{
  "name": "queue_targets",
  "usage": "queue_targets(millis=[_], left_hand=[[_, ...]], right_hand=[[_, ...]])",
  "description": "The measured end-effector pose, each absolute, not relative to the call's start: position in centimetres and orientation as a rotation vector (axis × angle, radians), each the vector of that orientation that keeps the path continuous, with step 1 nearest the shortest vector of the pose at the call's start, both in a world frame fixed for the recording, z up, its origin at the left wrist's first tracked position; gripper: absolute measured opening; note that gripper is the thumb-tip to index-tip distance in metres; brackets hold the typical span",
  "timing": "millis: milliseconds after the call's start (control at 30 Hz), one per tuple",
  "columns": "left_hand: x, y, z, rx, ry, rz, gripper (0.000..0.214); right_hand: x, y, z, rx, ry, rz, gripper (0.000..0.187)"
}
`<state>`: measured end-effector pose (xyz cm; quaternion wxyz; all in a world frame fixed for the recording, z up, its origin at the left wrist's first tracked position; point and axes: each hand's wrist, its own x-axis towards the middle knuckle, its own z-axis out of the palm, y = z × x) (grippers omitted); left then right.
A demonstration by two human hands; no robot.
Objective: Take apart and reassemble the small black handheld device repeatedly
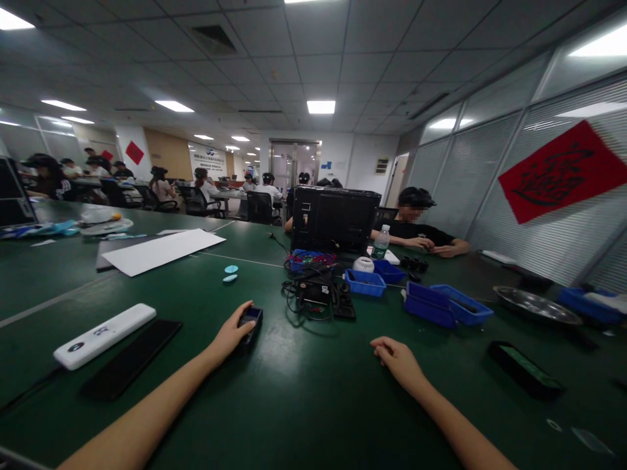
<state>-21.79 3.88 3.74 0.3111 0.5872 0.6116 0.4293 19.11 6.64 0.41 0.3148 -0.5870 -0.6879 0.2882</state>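
My left hand point(231, 334) is closed on a small dark rectangular box point(253, 321) that rests on the green table. Its fingers go round the far left side and the thumb lies over the near edge; what the box is exactly I cannot make out. To the right, my right hand point(400, 364) rests on the tabletop with loosely bent fingers, the thumb a little apart, and nothing seen in it. Two light-blue round pieces point(230, 269) lie beyond my left hand. Between and beyond the hands sits a heap of black cables and a black adapter point(314, 291).
Left are a white power strip point(108, 334), a black flat strip point(132, 359) and a white sheet point(164, 251). A black computer case point(337, 219) stands ahead. Blue bins point(365, 283), a baseball point(363, 264), a bottle point(381, 243) and a metal tray point(536, 305) are rightward. A person sits opposite.
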Motion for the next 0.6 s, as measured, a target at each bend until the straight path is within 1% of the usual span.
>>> queue_targets(millis=[200,400,600], left_hand=[[-21.0,4.1,2.7,1.561,1.606,1.145,0.069],[-18.9,4.6,1.4,1.581,1.655,1.154,0.075],[-14.2,4.7,1.3,1.576,1.746,1.023,0.075]], right_hand=[[18.9,6.3,0.9,-1.538,-1.830,0.743,0.032],[19.0,6.4,0.6,-1.524,-1.833,0.740,0.029],[19.0,6.5,0.3,-1.515,-1.825,0.726,0.028]])
